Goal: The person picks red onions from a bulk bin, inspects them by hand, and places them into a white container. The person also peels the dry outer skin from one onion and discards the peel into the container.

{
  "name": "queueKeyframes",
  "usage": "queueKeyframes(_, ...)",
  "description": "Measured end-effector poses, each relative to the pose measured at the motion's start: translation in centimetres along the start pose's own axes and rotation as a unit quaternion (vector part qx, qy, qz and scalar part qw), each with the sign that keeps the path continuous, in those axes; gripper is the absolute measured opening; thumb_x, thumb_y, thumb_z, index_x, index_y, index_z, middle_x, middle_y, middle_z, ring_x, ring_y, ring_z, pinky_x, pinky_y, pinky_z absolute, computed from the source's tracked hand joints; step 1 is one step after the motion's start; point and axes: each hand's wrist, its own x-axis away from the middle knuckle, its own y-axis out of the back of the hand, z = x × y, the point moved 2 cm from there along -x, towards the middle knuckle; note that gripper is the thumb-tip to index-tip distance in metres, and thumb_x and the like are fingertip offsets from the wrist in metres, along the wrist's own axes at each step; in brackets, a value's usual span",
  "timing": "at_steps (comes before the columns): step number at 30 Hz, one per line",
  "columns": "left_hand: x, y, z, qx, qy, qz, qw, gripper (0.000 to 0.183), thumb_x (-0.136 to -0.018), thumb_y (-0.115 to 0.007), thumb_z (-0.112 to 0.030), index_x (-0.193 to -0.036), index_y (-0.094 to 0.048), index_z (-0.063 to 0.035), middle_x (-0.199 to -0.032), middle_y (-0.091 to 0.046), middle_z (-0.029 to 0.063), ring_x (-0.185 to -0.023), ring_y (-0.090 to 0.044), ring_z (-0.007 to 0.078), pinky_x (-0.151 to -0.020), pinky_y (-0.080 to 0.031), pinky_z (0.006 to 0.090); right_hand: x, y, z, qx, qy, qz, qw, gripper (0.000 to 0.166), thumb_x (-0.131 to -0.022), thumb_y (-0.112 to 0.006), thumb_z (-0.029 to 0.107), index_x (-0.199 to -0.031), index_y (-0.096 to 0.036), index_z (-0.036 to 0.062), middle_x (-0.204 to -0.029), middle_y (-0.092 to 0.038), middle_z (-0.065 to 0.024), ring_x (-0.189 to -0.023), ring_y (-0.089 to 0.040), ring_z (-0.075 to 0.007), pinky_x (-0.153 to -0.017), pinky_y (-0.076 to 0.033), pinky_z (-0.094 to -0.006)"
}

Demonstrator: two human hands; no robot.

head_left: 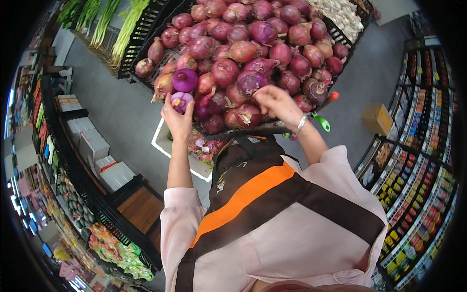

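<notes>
A pale purple peeled onion is held in my left hand, at the near left edge of a black crate heaped with red onions. Just beyond it lies a smooth, bright purple onion. My right hand, its fingers bent, is over the near middle of the heap, beside a dark purple onion; whether it grips anything is hidden. A silver bracelet circles my right wrist.
A white foam box with onion skins stands on the floor below the crate. Celery and garlic flank the onions. A green-handled tool is at the crate's right edge; a cardboard box stands by the right shelves.
</notes>
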Motion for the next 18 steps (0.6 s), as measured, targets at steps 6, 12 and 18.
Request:
queueKeyframes(6,0.2,-0.3,2.6,-0.027,0.075,0.043,0.996,0.091,-0.079,-0.074,-0.047,-0.143,-0.034,0.0036,-0.134,-0.049,0.0253,-0.126,-0.039,0.04,-0.107,-0.032,0.0464,-2.0,4.0,-0.9,0.192,0.139,-0.237,0.942,0.059,-0.079,-0.077,0.037,-0.12,-0.055,0.0012,-0.094,-0.063,-0.0081,-0.076,-0.058,-0.0156,-0.073,-0.05,-0.0292)
queueKeyframes(12,0.1,-0.1,1.8,-0.046,0.066,0.062,0.995,0.093,-0.082,-0.071,-0.049,-0.146,-0.029,0.0039,-0.138,-0.046,0.0271,-0.126,-0.04,0.0425,-0.109,-0.029,0.0481,-3.2,-0.3,0.3,0.371,0.123,-0.191,0.9,0.103,-0.065,-0.079,0.055,-0.143,-0.033,0.0067,-0.132,-0.048,-0.0271,-0.12,-0.052,-0.0439,-0.1,-0.044,-0.0469)
queueKeyframes(18,1.9,0.2,3.5,0.058,0.002,-0.024,0.998,0.073,-0.09,-0.067,-0.031,-0.143,-0.034,0.0055,-0.138,-0.046,0.0263,-0.12,-0.047,0.0399,-0.105,-0.036,0.0437,-4.2,1.2,-0.4,0.298,0.129,-0.193,0.926,0.092,-0.068,-0.077,0.053,-0.138,-0.041,0.0042,-0.124,-0.058,-0.0272,-0.115,-0.059,-0.038,-0.097,-0.046,-0.0424)
